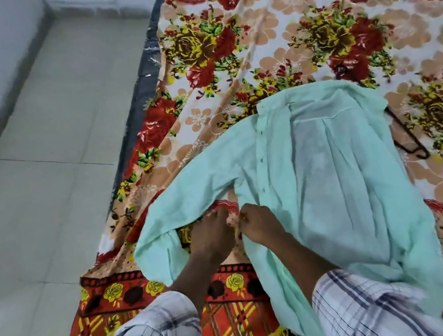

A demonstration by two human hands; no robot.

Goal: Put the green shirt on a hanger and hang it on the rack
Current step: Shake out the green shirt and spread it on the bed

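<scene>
A pale green shirt (319,174) lies spread on the flowered bedsheet (251,44), collar toward the far end and button placket running down its left side. One sleeve curls out to the left. My left hand (211,234) rests on the sheet beside the sleeve, its fingers curled at the fabric's edge. My right hand (256,223) pinches the shirt's front edge near the lower buttons. A dark hanger (408,135) lies on the sheet to the right of the shirt, partly tucked under its shoulder.
The bed's left edge shows a dark plastic-wrapped mattress side (144,72). A pale tiled floor (51,168) and a white wall fill the left. No rack is in view.
</scene>
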